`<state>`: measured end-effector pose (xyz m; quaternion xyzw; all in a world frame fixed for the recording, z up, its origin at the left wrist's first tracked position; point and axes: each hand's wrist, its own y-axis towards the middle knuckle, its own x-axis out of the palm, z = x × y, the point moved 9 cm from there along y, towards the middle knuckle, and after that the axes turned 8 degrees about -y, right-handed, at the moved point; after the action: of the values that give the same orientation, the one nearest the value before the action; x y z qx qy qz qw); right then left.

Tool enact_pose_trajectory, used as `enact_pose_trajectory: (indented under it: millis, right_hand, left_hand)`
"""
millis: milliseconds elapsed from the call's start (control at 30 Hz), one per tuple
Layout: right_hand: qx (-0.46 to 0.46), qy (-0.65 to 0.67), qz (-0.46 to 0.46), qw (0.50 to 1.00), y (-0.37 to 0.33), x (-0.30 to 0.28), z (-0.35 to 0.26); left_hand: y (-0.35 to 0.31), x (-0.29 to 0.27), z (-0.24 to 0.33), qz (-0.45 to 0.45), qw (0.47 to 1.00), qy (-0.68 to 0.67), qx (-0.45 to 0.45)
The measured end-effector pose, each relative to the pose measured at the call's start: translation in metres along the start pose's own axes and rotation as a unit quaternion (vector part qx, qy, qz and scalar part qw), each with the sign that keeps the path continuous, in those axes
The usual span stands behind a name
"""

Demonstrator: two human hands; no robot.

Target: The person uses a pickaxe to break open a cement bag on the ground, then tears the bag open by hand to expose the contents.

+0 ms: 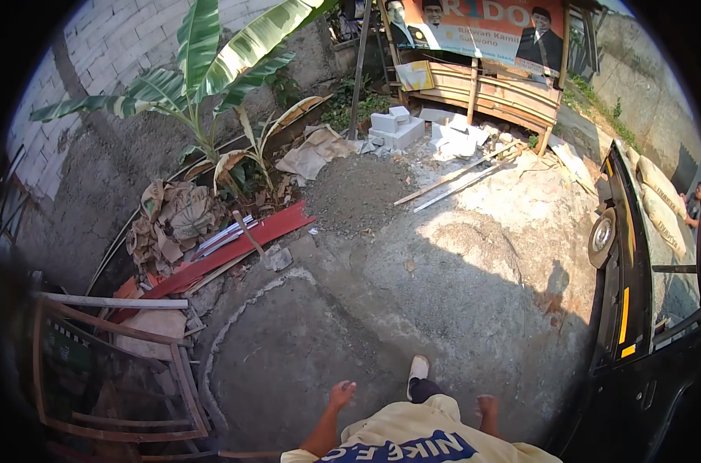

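Note:
My left hand (341,393) hangs low in front of my body, its fingers loosely bent and a little apart, with nothing in it. On the other side, my right hand (487,404) is down by my hip, fingers curled in, and no object shows in it. Neither hand touches anything. One white shoe (418,368) steps forward on the grey ground. Ahead to the left, a wooden-handled shovel (249,234) leans on red boards, its cement-coated blade on the ground. Beyond it lies a grey heap of sand or mortar (358,189).
On the right stands a black truck (628,309) carrying sacks (663,208), with a person (694,204) beside them. A rusty metal frame (185,386) fills the lower left. Red boards (266,229), crumpled paper sacks (177,220), long poles (458,176) and white blocks (397,131) lie ahead.

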<state>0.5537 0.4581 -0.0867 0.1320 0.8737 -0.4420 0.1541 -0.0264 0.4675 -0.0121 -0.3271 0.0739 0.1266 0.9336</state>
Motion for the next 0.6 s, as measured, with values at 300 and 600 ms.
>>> enact_pose_trajectory:
  millis: [300,600]
  right_hand:
    - [-0.332,0.124,-0.018,0.935,-0.017,0.041,-0.442]
    - [-0.321,-0.274,0.019,0.906,0.087,0.139,-0.387]
  left_hand:
    - [0.126,-0.044,0.071,0.056,0.992,0.092,0.063]
    - [0.221,-0.02,0.136,-0.227,0.915,0.334,-0.006]
